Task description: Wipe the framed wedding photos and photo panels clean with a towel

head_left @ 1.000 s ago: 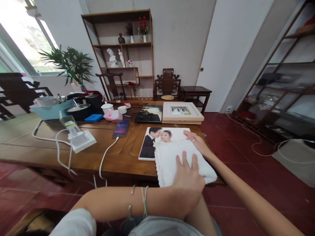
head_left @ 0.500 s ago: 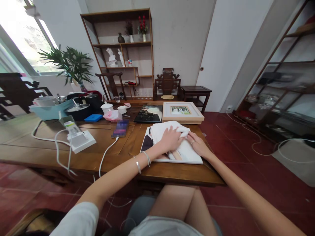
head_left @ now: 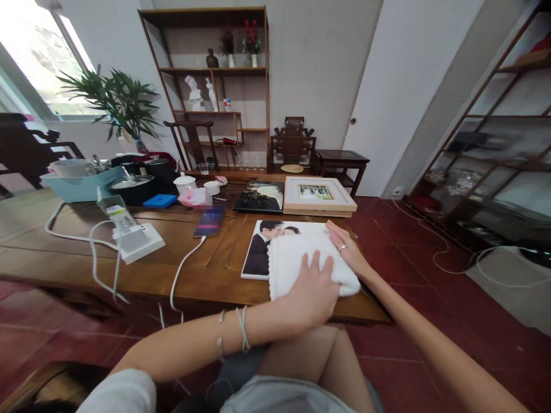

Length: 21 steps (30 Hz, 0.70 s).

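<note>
A folded white towel [head_left: 297,264] lies over the right and lower part of a photo panel [head_left: 255,255] that shows a couple, and overhangs its near edge. My left hand [head_left: 316,289] presses down on the towel with bent, slightly separated fingers gripping it; the thumb is hidden. At the panel's right edge rests my right hand [head_left: 348,252], its fingers stretched out and touching the panel's upper right side beside the towel. The panel sits on a wooden table [head_left: 224,278] close to its near right corner.
Behind the panel are a dark picture [head_left: 258,198] and a pale wooden frame [head_left: 321,198]. To the left lie a phone [head_left: 209,221] with a white cable, a white power strip [head_left: 140,241], a blue box [head_left: 160,201], a teal basin [head_left: 81,186] and black pots.
My left hand has slid the towel toward me, from the panel's upper part to its near edge. The couple's picture is now more exposed. My right hand stays at the right edge.
</note>
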### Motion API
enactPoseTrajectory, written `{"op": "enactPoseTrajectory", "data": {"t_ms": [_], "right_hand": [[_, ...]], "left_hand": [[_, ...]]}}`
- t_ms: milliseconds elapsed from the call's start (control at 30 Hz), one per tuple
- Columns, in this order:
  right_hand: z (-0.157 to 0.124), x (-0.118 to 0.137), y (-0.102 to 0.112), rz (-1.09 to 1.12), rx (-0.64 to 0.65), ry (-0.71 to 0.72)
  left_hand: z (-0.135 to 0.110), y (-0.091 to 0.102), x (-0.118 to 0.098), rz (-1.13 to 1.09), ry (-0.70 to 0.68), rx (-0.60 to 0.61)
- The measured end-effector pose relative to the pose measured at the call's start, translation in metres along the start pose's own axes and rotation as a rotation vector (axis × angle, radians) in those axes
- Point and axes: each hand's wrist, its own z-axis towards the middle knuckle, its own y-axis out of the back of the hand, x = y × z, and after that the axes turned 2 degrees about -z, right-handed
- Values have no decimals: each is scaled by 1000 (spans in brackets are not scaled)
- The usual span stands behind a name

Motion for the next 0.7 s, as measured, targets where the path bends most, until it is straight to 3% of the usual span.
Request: {"op": "enactPoseTrajectory", "data": {"t_ms": [100,233,433,533,600,700], "right_hand": [[0,-4,-3,-80,81,16],[0,-10,-4,-141,110,80],[1,-13,-4,-148,142,100],[1,-11,-3,-156,148,87],[1,-10,-3,-161,157,88],[1,-11,-3,-146,154,96]], "left_hand": [[-24,7,-15,-38,-48,48],[-29,15,0,-83,-40,37],[15,7,63,-89,158,130],[42,-6,88,-73,142,97],[54,-11,96,-73,99,56],[58,-10,90,-55,83,50]]}}
